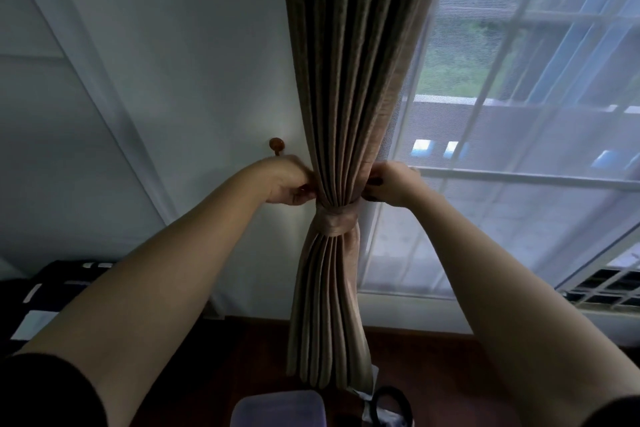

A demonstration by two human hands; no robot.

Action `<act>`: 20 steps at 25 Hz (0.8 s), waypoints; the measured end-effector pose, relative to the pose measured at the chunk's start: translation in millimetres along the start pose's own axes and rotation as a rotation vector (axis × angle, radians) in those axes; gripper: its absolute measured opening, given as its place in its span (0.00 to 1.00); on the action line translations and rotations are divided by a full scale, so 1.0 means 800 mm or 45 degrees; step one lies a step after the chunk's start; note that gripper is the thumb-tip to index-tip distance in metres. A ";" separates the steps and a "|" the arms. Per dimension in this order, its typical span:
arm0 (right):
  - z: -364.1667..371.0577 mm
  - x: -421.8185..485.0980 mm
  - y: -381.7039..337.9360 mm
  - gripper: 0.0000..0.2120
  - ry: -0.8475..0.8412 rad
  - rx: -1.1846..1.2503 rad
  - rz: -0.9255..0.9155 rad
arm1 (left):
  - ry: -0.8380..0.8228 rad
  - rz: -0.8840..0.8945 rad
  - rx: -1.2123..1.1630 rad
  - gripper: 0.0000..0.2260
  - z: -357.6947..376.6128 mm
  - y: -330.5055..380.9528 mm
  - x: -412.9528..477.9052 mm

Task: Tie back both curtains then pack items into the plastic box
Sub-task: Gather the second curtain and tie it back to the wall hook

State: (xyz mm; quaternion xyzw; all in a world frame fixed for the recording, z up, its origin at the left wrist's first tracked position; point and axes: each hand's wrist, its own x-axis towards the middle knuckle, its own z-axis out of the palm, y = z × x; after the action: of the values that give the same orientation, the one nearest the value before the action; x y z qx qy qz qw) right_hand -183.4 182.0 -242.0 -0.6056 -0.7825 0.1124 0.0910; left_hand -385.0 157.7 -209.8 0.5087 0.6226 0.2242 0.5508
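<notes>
Gripping the brown curtain (pixel 341 97) from both sides, just above the matching tieback band (pixel 337 220) cinched round its pleats. Left hand (pixel 289 184) curled at the curtain's left edge, fingertips pinching fabric (dark nails just showing). Right hand (pixel 391 185) curled likewise at the right edge, thumb and fingers closed on the outer fold. Just above the left wrist, on the white wall, a round wooden hook (pixel 276 144), apart from the band. To the right, sheer netting (pixel 519 114) over the window, touching the curtain's edge. Below, hem hanging near the dark floor (pixel 415 357). Translucent plastic box (pixel 280 409) at the bottom edge of view, a black loop (pixel 393 404) just beside it. Open floor between the forearms.
</notes>
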 end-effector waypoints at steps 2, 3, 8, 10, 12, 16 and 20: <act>-0.012 0.005 -0.005 0.10 0.078 -0.180 -0.027 | 0.086 0.013 0.178 0.07 -0.005 0.009 0.006; -0.014 0.007 -0.004 0.09 0.154 -0.221 -0.024 | 0.130 0.025 0.216 0.07 -0.005 0.009 0.008; 0.040 -0.023 0.008 0.05 0.370 -0.043 0.006 | 0.249 0.056 0.114 0.10 0.007 -0.022 0.016; 0.053 -0.029 0.007 0.05 0.328 0.037 0.044 | 0.275 0.137 0.179 0.11 0.002 -0.018 0.015; 0.041 -0.026 0.006 0.02 0.398 0.161 0.032 | 0.284 0.232 0.301 0.10 -0.005 -0.011 0.014; 0.033 -0.032 0.015 0.15 0.384 0.215 -0.053 | 0.262 0.238 0.396 0.09 -0.004 -0.021 0.017; 0.039 -0.029 0.013 0.12 0.419 0.342 0.164 | 0.470 0.344 0.372 0.08 0.000 -0.015 0.013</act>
State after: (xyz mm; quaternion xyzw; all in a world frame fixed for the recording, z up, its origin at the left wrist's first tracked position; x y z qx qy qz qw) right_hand -176.9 159.5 -275.3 -0.6468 -0.6949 0.1210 0.2900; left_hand -388.7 161.9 -224.6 0.6117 0.6647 0.2926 0.3138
